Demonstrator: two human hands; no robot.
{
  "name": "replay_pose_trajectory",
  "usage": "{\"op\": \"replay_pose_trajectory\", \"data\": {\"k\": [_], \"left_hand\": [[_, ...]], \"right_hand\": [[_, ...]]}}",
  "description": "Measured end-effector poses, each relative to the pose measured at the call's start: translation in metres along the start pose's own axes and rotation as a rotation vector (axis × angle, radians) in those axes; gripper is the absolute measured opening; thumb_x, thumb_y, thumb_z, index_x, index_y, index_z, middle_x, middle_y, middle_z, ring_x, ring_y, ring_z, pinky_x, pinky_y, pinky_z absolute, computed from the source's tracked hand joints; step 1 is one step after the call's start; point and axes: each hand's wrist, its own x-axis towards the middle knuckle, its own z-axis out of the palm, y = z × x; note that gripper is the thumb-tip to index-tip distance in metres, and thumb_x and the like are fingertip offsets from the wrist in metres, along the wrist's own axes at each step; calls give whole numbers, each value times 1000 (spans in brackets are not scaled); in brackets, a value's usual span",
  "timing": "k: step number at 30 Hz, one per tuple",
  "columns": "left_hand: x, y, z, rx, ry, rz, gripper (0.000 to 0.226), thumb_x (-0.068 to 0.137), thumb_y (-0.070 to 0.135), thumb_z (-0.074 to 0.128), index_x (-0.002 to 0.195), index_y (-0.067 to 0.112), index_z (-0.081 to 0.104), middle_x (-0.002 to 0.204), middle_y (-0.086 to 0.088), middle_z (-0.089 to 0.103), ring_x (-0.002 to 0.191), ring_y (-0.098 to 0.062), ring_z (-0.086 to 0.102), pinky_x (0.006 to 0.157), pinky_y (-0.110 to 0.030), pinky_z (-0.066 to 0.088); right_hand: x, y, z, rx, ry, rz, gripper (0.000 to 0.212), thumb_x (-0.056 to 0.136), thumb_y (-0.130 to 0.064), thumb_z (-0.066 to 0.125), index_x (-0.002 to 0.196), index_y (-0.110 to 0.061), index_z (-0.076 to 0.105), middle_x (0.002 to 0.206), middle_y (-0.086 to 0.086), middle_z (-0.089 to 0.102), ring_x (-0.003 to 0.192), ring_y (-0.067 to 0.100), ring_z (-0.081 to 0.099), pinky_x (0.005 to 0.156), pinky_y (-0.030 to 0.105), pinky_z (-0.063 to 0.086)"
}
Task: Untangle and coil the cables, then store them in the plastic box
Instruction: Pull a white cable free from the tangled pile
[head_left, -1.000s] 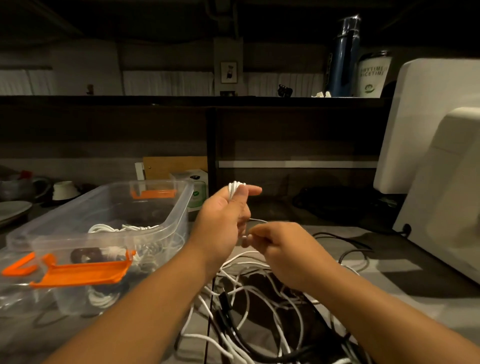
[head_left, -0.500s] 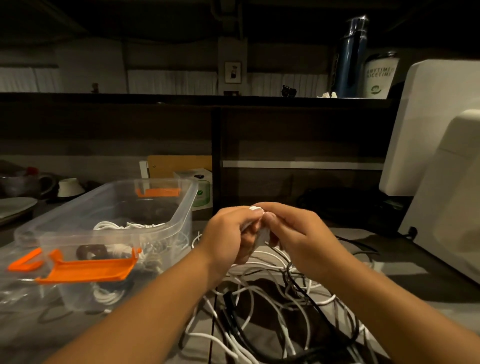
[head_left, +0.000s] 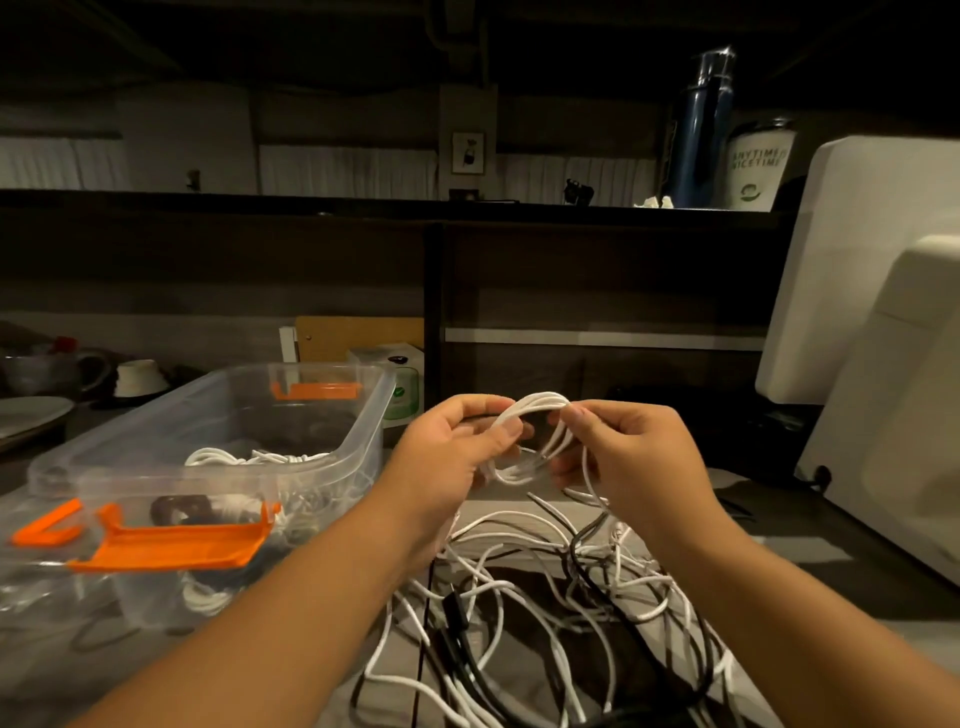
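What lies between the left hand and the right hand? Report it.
Head view: a white cable coil spans the gap, held by the left hand and the right hand at opposite sides; a strand trails down to the cable tangle.

Clear shiny plastic box (head_left: 363, 415) w/ orange plastic clips (head_left: 171, 545); smooth white cables (head_left: 530, 415); matt grey worktop (head_left: 519, 514); glossy blue bottle (head_left: 698, 124).

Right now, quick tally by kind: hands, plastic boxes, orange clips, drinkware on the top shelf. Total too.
Hands: 2, left hand and right hand, both holding the white coil
Plastic box: 1
Orange clips: 3, far clip, near clip, left clip
Shelf drinkware: 2, blue bottle, white cup
Total: 8
Loose cables: too tangled to count.
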Motion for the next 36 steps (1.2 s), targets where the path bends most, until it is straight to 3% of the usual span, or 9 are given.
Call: {"op": "replay_pose_trajectory", "data": {"k": [3,6,11,14,20,23,26,30,36], "left_hand": [[-3,4,2,-334,-65,-156,32,88,20,65,118,12,67,97,-5,76,89,-26,70,69,-39,53],[-6,8,5,-572,-83,-196,25,94,19,61,115,8,69,90,-8,71,67,-19,68,57,-32,54],[-4,7,8,-438,31,-106,19,105,21,49,107,4,57,79,-7,55,56,-10,46,46,-22,43],[-5,6,9,-329,89,-32,14,106,17,47,96,8,51,74,-6,50,53,-9,38,45,-22,31],[-4,9,0,52,95,85,23,105,12,49,82,10,50,73,-7,50,53,-10,36,43,-21,31],[-10,14,2,15,-92,8,30,103,8,50,74,13,52,68,-7,51,53,-11,36,44,-23,29],[-16,19,8,-126,-192,-15,30,103,8,48,74,13,51,66,-7,50,52,-10,35,45,-22,29],[-15,22,5,-236,-78,13,25,104,9,45,79,11,46,64,-4,48,47,-6,37,44,-20,27],[-3,12,2,-193,213,86,24,106,12,46,83,11,46,71,-5,46,52,-9,37,44,-21,29]], "right_hand": [[-2,0,2,134,-12,68,24,102,-15,58,92,-11,79,76,21,74,71,34,75,71,44,63],[-3,2,6,255,-35,135,24,102,-16,56,98,-4,77,84,23,75,76,33,75,72,41,63],[-5,4,11,403,-75,222,26,104,-13,52,102,3,72,88,26,75,81,36,76,71,37,63],[-6,4,13,396,-75,226,26,103,-12,53,96,3,73,77,20,73,65,26,72,59,28,58],[3,6,-3,-299,1,-90,23,98,-31,64,80,-23,75,64,5,67,57,17,56,53,31,43],[6,1,-13,-143,66,-186,15,95,-25,66,85,-24,76,73,5,70,67,19,62,59,25,50],[8,1,-14,39,-19,-79,15,93,-19,69,85,-19,81,79,7,75,71,22,67,70,35,54],[3,11,2,-83,-232,89,24,95,-20,67,76,-12,79,63,5,64,55,13,51,56,25,42],[-11,9,17,-609,-451,-61,32,103,-42,51,95,-17,68,66,0,57,58,16,48,60,42,38]]}}
